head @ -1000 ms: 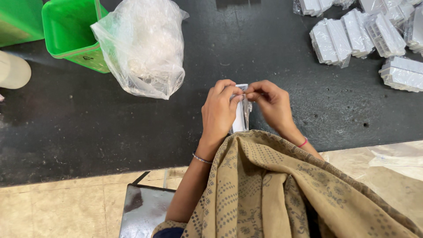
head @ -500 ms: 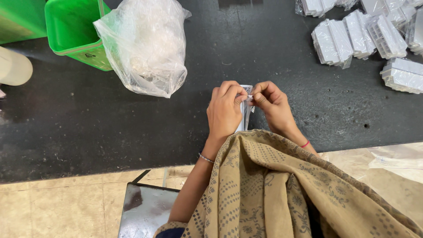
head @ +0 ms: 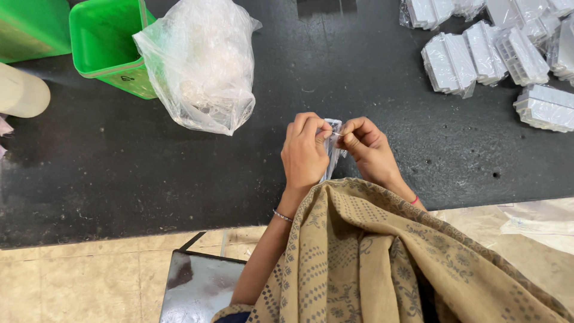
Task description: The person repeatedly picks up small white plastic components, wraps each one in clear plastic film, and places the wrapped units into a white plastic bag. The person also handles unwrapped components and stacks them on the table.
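Both hands meet over a matte black table point(head: 119, 173). The left hand point(head: 305, 152) and right hand point(head: 368, 149) each pinch the top of a small clear plastic pouch point(head: 332, 152), thin and crinkly, which hangs between the fingertips. Left of the fingers sits a bulging, glossy transparent bag point(head: 200, 66) beside a green plastic bin point(head: 104, 45); far right lie ribbed white plastic packs point(head: 478, 54).

One head-worn camera looked steeply down, close over the black table point(head: 119, 167) filling the frame's upper part.
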Motion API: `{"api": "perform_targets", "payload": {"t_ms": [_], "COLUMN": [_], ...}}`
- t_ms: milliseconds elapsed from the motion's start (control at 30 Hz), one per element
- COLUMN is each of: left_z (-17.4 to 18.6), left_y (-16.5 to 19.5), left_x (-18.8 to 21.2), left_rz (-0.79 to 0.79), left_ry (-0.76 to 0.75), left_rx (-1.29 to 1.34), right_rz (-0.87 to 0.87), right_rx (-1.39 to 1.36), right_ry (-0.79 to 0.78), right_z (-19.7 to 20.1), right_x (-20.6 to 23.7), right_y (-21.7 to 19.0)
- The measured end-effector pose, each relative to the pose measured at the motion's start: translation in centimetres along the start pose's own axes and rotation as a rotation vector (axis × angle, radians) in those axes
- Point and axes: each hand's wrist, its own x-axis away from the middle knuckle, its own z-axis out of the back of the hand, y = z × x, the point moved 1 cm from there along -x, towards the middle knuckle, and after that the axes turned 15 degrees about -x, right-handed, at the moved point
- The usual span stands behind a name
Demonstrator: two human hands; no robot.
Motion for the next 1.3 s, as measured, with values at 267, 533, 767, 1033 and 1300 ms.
{"api": "perform_targets", "payload": {"t_ms": [267,533,767,1033,1300], "left_z": [-0.1,0.0,-0.3,-0.1,0.9], "left_y": [-1.4,-1.6,-1.3,-1.3,-1.6], "left_x": [-0.3,-0.3,-0.1,0.3,-0.1], "left_rz": [-0.241,-0.259,-0.293,-0.26,-0.277], "left_ry": [-0.024,-0.063,0.053,0.146,0.131], "left_rx": [-0.019,-0.025,-0.055,-0.004,0.016], "right_rz": [0.072,0.025,0.191,0.236,0.237], "right_rx": [0.273,0.302,0.616,0.656,0.839], "right_ry": [0.063,0.083,0.019,0.036,0.132], "right_z": [-0.6,-1.2,-1.7,-1.3,-3.0], "right_x": [-0.6,-0.6,0.2,0.7,1.4], "right_y": [-1.4,-2.6,-2.9,-2.3,-3.9]}}
